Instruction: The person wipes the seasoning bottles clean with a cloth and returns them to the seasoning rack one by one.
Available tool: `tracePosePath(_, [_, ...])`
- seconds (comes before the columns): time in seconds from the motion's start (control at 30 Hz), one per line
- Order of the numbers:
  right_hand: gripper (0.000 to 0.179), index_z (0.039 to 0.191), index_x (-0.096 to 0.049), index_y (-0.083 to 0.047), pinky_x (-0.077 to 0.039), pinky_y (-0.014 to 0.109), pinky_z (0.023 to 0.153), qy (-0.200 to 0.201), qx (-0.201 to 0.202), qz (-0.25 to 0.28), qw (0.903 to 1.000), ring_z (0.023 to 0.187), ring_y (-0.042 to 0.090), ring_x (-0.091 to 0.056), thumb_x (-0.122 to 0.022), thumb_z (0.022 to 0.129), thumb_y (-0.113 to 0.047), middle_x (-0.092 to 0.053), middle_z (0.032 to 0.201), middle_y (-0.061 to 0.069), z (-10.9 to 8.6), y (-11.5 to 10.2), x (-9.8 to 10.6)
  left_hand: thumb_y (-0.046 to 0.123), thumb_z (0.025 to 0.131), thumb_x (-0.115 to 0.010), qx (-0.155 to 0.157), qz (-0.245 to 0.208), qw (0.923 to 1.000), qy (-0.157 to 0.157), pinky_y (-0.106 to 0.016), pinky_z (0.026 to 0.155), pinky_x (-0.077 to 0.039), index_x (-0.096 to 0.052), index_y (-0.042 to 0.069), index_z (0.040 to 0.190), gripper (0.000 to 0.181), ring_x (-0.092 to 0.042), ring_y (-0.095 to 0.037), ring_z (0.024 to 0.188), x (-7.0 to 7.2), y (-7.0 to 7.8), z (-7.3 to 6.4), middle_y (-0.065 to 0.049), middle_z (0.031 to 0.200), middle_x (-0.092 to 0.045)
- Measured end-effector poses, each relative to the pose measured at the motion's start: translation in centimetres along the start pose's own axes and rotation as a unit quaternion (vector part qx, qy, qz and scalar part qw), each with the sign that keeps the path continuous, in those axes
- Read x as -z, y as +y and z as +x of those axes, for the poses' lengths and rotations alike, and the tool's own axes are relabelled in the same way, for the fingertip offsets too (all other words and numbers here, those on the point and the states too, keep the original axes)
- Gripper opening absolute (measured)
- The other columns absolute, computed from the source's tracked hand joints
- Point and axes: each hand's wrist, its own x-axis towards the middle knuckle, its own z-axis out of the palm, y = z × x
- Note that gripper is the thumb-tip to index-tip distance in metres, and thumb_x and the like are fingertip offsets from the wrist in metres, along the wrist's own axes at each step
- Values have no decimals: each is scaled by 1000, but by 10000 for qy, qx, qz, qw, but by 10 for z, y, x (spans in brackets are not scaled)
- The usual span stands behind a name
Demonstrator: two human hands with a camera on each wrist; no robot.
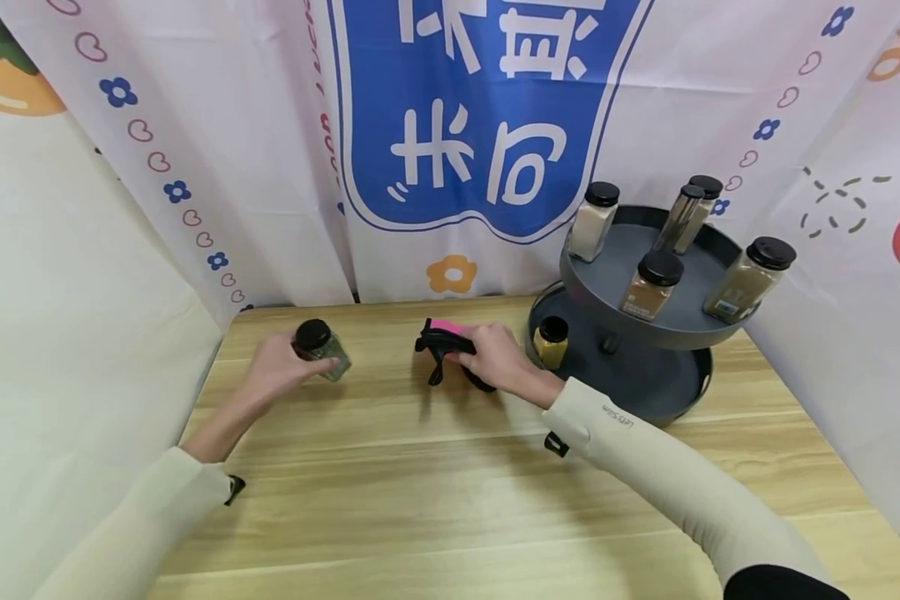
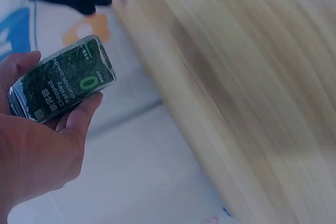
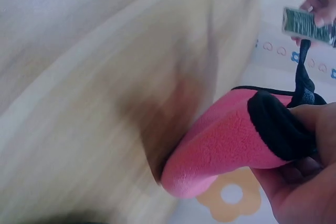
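My left hand point(image 1: 279, 363) grips a jar of chopped parsley point(image 1: 334, 360) with a black lid, held tilted over the left part of the table. Its green label point(image 2: 63, 80) faces the left wrist view. In my right hand point(image 1: 497, 358) is a folded pink cloth point(image 3: 220, 135) with black edging and a black loop point(image 3: 303, 74), pinched along its edge. In the right wrist view the cloth's rounded lower end hangs at or just above the wood; I cannot tell whether it touches. Jar and cloth are apart.
A dark two-tier round rack point(image 1: 607, 333) stands at the right. Several black-lidded spice jars sit on its upper tier, and a yellow jar point(image 1: 551, 342) sits on the lower, close to my right forearm. A printed curtain point(image 1: 270, 167) hangs behind the wooden table point(image 1: 390, 500).
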Motion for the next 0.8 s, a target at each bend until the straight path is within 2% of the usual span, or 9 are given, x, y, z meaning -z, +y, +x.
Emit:
tracePosePath(0.07, [16, 105, -79, -5, -52, 25, 57, -18, -114, 198, 9997, 61, 12, -66, -81, 95, -18, -76, 81, 5, -1, 2, 6, 21, 86, -88, -147, -155, 9995, -216, -34, 73, -53, -69, -7, 110, 41, -67, -26, 84, -5, 10, -6, -21, 100, -75])
tracePosePath(0.2, [13, 107, -79, -5, -42, 22, 48, 23, -293, 440, 9986, 49, 9, -57, -77, 96, -13, -71, 72, 2, -5, 3, 17, 15, 84, -88, -619, -309, 9965, -475, -31, 70, -51, -72, -4, 113, 38, -64, -21, 81, -16, 28, -15, -16, 98, -76])
tracePosePath(0.33, [6, 94, -78, -9, -41, 22, 53, 311, -221, 400, 9985, 51, 7, -54, -77, 96, -14, -68, 67, -2, -12, 0, 26, 12, 83, -87, -1016, -455, 9907, -781, -30, 72, -52, -74, 1, 118, 39, -64, -17, 83, -30, 42, -24, -12, 102, -78])
tracePosePath(0.4, [13, 84, -73, -9, -40, 23, 53, 410, -197, 486, 9978, 51, 7, -51, -79, 95, -15, -63, 62, -3, -16, -1, 31, 13, 83, -88, -1185, -481, 9868, -993, -31, 77, -53, -75, 3, 121, 41, -67, -16, 90, -37, 47, -28, -11, 107, -79])
tracePosePath(0.53, [26, 75, -64, -11, -35, 24, 49, 504, -251, 794, 9953, 44, 9, -47, -80, 95, -16, -50, 53, -4, -24, -3, 43, 13, 82, -89, -1400, -686, 9774, -1425, -33, 86, -55, -75, 4, 122, 43, -71, -16, 100, -52, 56, -37, -9, 112, -79])
tracePosePath(0.7, [23, 77, -67, -12, -34, 24, 47, 612, -376, 978, 9926, 41, 9, -49, -80, 96, -19, -50, 50, -7, -35, -4, 55, 8, 79, -88, -1571, -906, 9654, -1874, -34, 94, -55, -74, 1, 124, 48, -72, -21, 108, -72, 63, -47, -9, 116, -78])
tracePosePath(0.8, [23, 77, -67, -11, -35, 25, 46, 632, -474, 1037, 9915, 40, 10, -49, -79, 96, -19, -50, 50, -5, -43, -3, 61, 5, 77, -88, -1681, -905, 9602, -2037, -34, 98, -54, -73, 2, 126, 51, -71, -23, 114, -84, 64, -52, -11, 120, -78])
